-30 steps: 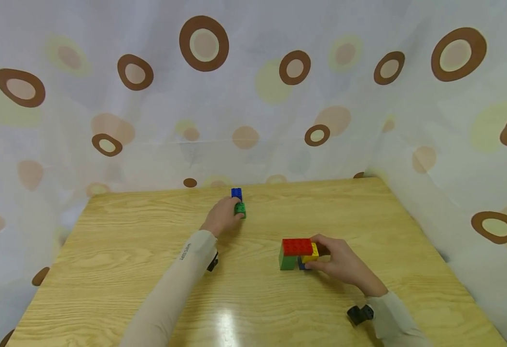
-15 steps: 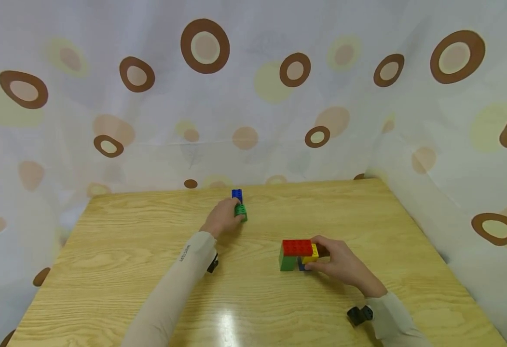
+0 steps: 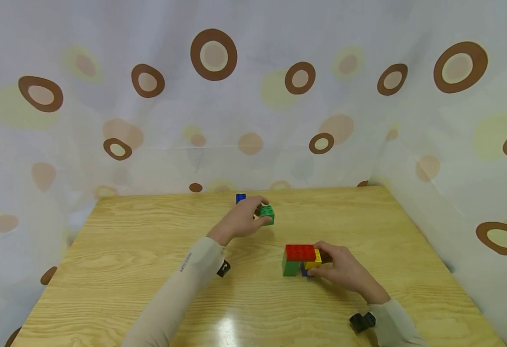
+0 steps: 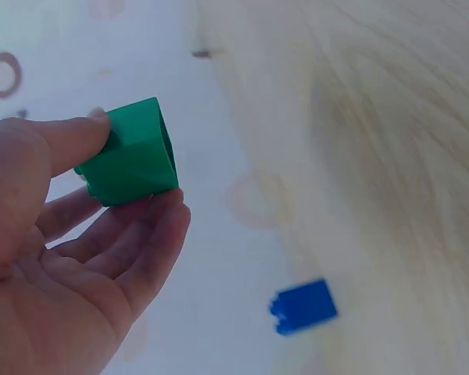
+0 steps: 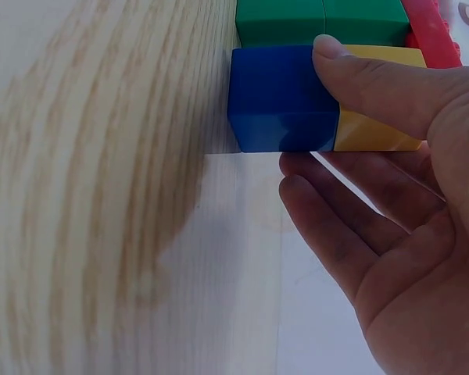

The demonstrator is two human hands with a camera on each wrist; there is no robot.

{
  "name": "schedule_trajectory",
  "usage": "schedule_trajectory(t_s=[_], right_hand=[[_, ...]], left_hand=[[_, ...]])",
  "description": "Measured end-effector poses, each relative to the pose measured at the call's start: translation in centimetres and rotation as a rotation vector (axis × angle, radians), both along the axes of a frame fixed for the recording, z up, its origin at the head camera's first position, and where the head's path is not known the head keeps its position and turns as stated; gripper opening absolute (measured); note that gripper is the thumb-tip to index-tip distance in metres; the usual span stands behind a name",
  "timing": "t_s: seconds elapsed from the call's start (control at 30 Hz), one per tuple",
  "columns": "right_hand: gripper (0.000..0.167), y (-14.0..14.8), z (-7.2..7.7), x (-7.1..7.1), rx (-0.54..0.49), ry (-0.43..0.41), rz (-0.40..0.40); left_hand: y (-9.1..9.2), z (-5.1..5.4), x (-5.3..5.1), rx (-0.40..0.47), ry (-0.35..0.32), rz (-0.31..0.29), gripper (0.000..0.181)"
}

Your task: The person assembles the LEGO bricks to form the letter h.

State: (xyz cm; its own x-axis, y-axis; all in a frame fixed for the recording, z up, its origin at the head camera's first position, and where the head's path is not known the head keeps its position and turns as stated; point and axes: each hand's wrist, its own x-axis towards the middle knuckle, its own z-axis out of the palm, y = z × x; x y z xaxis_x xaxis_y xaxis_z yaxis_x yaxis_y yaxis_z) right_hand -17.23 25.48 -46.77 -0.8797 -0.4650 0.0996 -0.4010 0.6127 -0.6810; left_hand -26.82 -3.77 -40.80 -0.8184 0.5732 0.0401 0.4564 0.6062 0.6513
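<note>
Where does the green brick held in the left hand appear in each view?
Head: the green brick sits a little below and right of centre, in the left hand.
Left wrist: the green brick is left of centre, slightly above mid-height.
Right wrist: not in it; the green bricks at its top edge are others.
Shared landmark: the wooden table shows in all three.

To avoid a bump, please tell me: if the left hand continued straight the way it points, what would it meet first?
Beyond the green block it holds, the left hand would probably meet the cloth first; the way over the table looks free, though depth is unclear.
</note>
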Motion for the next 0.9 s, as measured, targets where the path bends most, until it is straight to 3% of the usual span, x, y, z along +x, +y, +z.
schedule_trajectory(t_s=[0.2,0.37,0.63,0.9], right_hand=[[0.041,0.0,-0.1,0.0,-0.010,0.009,0.005],[0.041,0.0,-0.3,0.0,-0.012,0.036,0.009],[0.039,0.2,-0.4,0.1,-0.010,0.023,0.004],[0.040,0.1,-0.5,-0.1,-0.031,0.037,0.015]], left_hand=[[1.6,2.2,2.1,-0.017,0.031,-0.095,0.044],[2.6,3.2,3.4,-0.065,0.068,-0.151,0.040],[3.5,3.5,5.1,-0.093,0.039,-0.218,0.033],[3.9,2.9,5.8,-0.113,0.063,-0.257,0.027]])
